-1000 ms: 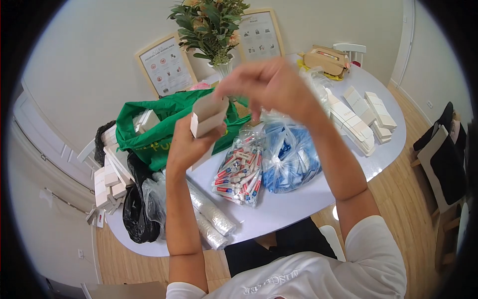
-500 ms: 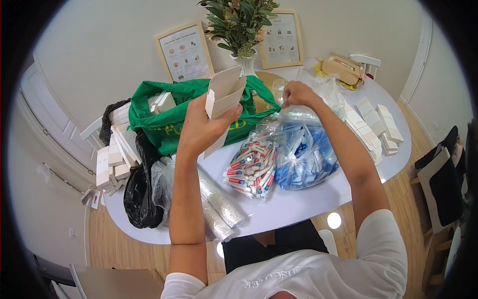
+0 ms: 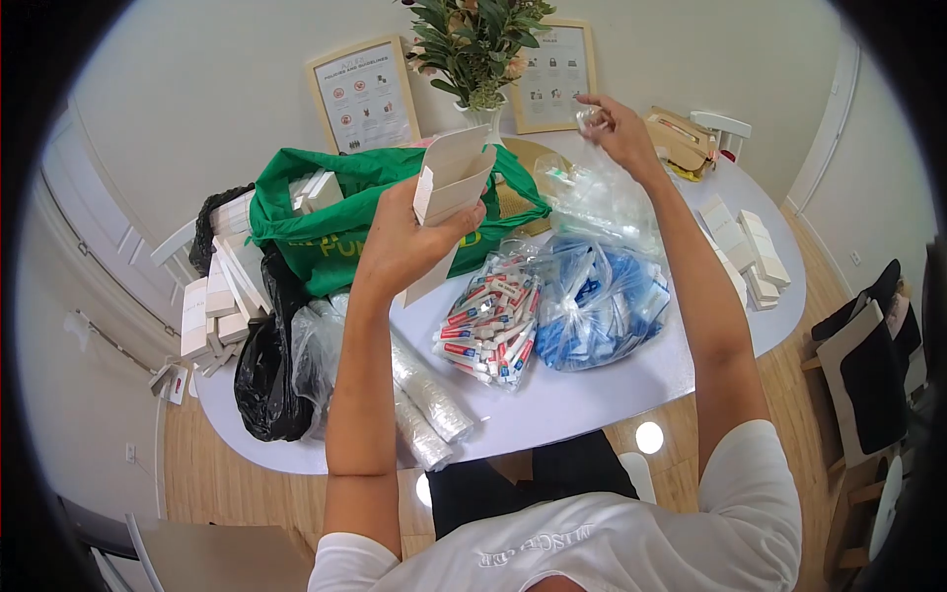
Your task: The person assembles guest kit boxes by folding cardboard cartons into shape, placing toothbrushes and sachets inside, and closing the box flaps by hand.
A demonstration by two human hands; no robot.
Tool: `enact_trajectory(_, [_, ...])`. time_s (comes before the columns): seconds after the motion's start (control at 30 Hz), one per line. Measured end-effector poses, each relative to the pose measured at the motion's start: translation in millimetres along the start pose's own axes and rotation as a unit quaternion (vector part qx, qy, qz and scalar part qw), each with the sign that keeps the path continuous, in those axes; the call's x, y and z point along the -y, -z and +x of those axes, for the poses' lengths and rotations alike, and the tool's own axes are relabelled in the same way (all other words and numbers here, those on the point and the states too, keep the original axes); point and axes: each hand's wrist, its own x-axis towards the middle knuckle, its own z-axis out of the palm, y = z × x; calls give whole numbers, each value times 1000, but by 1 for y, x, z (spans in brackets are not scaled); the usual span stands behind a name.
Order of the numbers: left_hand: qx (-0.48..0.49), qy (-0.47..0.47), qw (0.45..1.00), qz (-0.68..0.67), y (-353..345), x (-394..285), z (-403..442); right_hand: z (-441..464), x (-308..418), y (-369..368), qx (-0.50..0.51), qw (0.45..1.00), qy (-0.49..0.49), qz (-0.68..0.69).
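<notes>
My left hand (image 3: 406,242) grips an opened cream cardboard box (image 3: 456,176), held upright with its top flap raised. Above the far side of the table, my right hand (image 3: 619,136) pinches clear plastic, apparently the top of the clear plastic bag (image 3: 607,202) below it. What lies inside that bag is hard to make out. In front of it sits a clear bag of blue packets (image 3: 600,311). Beside that lies a clear bag of small toothpaste tubes (image 3: 490,326). A green fabric bag (image 3: 326,242) with white boxes in it stands behind my left hand.
White boxes lie in piles at the left (image 3: 212,316) and right (image 3: 755,252) of the table (image 3: 533,409). Rolled clear plastic (image 3: 429,395) and a black plastic bag (image 3: 266,380) lie at the near left. A flower vase (image 3: 481,116) and framed signs (image 3: 363,96) stand behind.
My right hand has risen away from the green bag's edge, and clear plastic now shows at its fingertips. The clear bag below it stands taller. My left hand still holds the box.
</notes>
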Motion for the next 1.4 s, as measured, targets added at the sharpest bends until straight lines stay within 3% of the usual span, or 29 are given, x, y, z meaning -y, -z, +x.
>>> enact_trajectory(0.1, [20,32,999,-7,-1,0,1,11,13,4,-33,997,45,-48])
enact_trajectory(0.17, [18,23,999,-26,-5,2,2,16,24,2,-144,985,95,-22])
enact_trajectory(0.2, [18,22,999,-24,-6,3,2,18,32,5,-145,985,96,-21])
enact_trajectory(0.27, [28,-95,995,-24,-7,7,2,25,49,12,-259,954,129,84])
enact_trajectory(0.3, [19,-163,986,-12,-8,7,2,21,65,19,-252,945,131,159])
enact_trajectory(0.33, [15,-166,986,-5,-7,3,2,10,83,27,-244,932,133,234])
enact_trajectory(0.4, [61,-281,953,96,-6,-13,-2,-16,113,45,-234,911,173,292])
enact_trajectory(0.47, [36,-338,934,106,-13,-24,-5,-52,140,61,-261,886,223,313])
enact_trajectory(0.53, [45,-351,929,112,-16,-28,-7,-87,157,75,-304,862,265,307])
enact_trajectory(0.7, [35,-364,925,106,-15,-28,-6,-143,165,100,-235,818,321,415])
enact_trajectory(0.8, [31,-369,921,119,-14,-32,-6,-147,167,100,-115,829,392,383])
enact_trajectory(0.93, [6,-379,915,140,-18,-29,-5,-154,186,71,-194,856,380,292])
enact_trajectory(1.07, [-3,-373,918,136,-14,-27,-2,-159,196,66,-192,865,434,163])
enact_trajectory(1.2, [-17,-387,909,156,-12,-24,0,-161,199,60,-206,864,430,163])
enact_trajectory(1.3, [-25,-384,909,159,-14,-25,-1,-158,191,57,-209,850,483,35])
enact_trajectory(1.4, [-32,-381,910,159,-13,-25,0,-157,214,23,-205,885,417,39])
